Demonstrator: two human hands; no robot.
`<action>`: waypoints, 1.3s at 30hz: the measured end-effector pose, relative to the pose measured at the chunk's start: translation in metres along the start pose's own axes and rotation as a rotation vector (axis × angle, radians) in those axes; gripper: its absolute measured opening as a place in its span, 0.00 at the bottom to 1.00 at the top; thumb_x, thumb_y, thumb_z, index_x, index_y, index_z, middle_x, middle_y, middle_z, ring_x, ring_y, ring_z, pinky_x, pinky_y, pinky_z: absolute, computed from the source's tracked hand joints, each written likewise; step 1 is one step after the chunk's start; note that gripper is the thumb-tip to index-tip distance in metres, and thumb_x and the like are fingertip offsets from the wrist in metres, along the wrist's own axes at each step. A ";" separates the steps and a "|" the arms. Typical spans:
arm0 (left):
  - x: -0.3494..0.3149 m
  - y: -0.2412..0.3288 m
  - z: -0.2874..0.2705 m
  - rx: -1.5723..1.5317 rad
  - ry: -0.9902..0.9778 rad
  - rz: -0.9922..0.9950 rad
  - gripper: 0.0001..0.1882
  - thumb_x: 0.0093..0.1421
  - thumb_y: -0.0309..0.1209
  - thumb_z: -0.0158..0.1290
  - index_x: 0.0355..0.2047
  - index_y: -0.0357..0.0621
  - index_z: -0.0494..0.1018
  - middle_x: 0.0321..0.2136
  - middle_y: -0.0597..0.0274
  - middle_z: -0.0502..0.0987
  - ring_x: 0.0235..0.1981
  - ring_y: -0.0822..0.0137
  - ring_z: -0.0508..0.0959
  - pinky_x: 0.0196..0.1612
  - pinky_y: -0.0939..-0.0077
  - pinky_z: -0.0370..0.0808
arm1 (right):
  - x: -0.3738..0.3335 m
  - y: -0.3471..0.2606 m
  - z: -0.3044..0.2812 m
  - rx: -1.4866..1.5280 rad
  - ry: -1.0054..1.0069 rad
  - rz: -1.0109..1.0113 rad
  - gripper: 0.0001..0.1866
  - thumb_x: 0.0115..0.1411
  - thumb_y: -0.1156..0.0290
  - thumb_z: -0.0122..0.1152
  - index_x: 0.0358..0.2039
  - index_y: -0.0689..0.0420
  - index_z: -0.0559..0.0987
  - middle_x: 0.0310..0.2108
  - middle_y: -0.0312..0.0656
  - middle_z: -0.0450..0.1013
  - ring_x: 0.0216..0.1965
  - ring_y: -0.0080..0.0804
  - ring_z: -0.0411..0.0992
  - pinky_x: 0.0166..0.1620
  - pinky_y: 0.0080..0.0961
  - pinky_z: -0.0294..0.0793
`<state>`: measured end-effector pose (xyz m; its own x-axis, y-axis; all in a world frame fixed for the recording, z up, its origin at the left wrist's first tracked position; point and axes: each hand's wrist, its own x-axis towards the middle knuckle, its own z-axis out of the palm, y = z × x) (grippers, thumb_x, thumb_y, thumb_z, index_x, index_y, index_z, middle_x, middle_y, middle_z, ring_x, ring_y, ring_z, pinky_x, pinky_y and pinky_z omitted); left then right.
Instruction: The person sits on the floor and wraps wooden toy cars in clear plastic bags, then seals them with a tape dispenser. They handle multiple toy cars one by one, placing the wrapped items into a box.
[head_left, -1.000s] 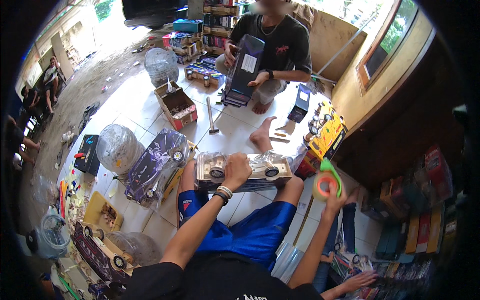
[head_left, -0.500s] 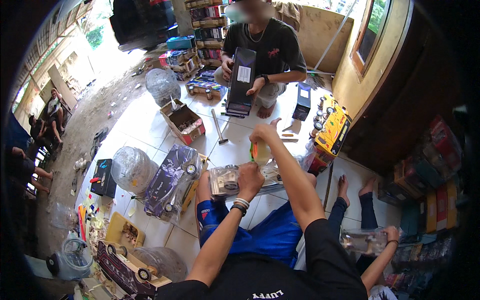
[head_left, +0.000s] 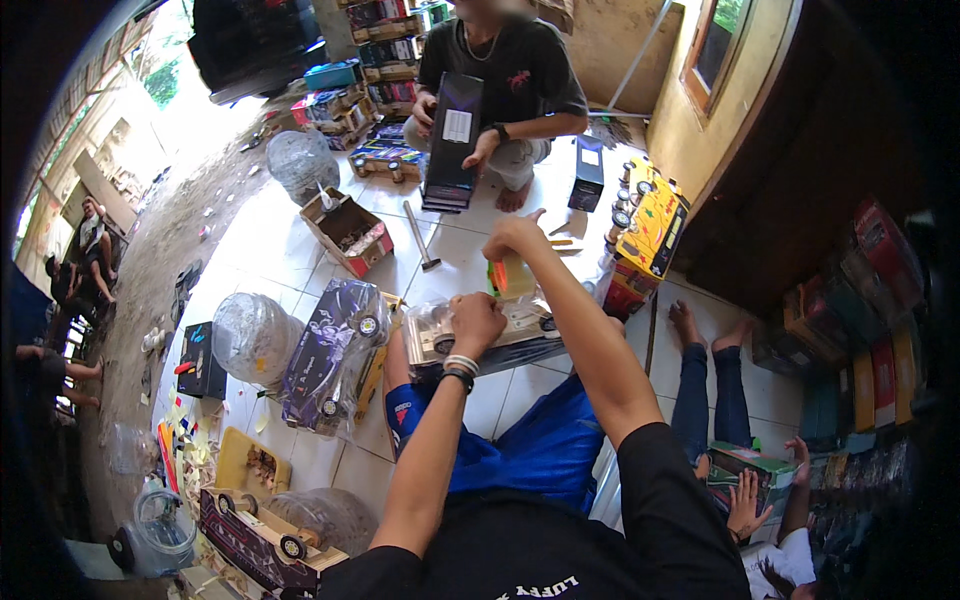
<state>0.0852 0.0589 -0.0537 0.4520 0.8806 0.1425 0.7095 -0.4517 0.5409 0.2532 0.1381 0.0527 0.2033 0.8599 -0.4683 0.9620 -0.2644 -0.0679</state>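
Across my lap lies a wooden toy truck (head_left: 524, 324), underside up with its wheels showing, in clear plastic wrap. My left hand (head_left: 478, 320) is closed at the truck's top edge, its fingers pressed on the wrap. Just beyond it, my right hand (head_left: 514, 236) grips a tape dispenser (head_left: 515, 277) with an orange and green part and a wide roll of tape. The dispenser is right above the truck, near my left fingers. My right forearm covers part of the truck's right end.
Opposite me a person (head_left: 500, 90) holds dark boxes (head_left: 452, 150). A hammer (head_left: 420, 236), a scrap box (head_left: 347, 232), a wrapped purple truck (head_left: 322, 365) and a yellow truck (head_left: 650, 215) stand around. At lower right, another person's hands touch a green box-shaped thing (head_left: 745, 462).
The view has shifted slightly. My left hand has moved along the truck's edge, nearer the dispenser. The person at lower right now has both hands on a green box-shaped thing instead of a plastic-wrapped one.
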 end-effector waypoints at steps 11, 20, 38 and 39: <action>0.031 -0.009 -0.018 0.082 -0.211 -0.059 0.14 0.53 0.41 0.62 0.29 0.44 0.88 0.29 0.41 0.85 0.37 0.42 0.86 0.52 0.52 0.78 | -0.171 0.003 0.089 0.427 0.746 -0.160 0.19 0.50 0.68 0.71 0.44 0.58 0.86 0.47 0.55 0.81 0.43 0.59 0.81 0.46 0.51 0.83; 0.027 -0.008 -0.015 0.128 -0.228 -0.103 0.15 0.54 0.39 0.59 0.30 0.41 0.88 0.33 0.38 0.85 0.40 0.40 0.86 0.58 0.52 0.74 | -0.300 -0.032 0.177 0.632 0.921 -0.023 0.18 0.58 0.74 0.72 0.49 0.59 0.81 0.48 0.46 0.77 0.39 0.55 0.82 0.39 0.44 0.82; -0.008 0.012 -0.023 0.205 -0.060 0.176 0.19 0.60 0.41 0.60 0.42 0.37 0.82 0.38 0.40 0.84 0.44 0.46 0.83 0.56 0.48 0.69 | -0.254 -0.011 0.184 0.580 0.706 -0.071 0.21 0.54 0.74 0.69 0.50 0.57 0.79 0.52 0.46 0.77 0.41 0.59 0.80 0.42 0.50 0.81; -0.010 0.015 -0.025 0.157 -0.032 0.194 0.26 0.61 0.44 0.61 0.51 0.35 0.79 0.46 0.39 0.83 0.48 0.47 0.82 0.56 0.47 0.69 | -0.252 -0.010 0.184 0.586 0.673 -0.048 0.16 0.57 0.72 0.69 0.47 0.58 0.80 0.48 0.46 0.78 0.41 0.58 0.80 0.41 0.49 0.80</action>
<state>0.0774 0.0467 -0.0266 0.6026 0.7717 0.2035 0.6825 -0.6304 0.3699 0.1585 -0.1558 0.0092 0.4063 0.9012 0.1507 0.7622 -0.2433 -0.5998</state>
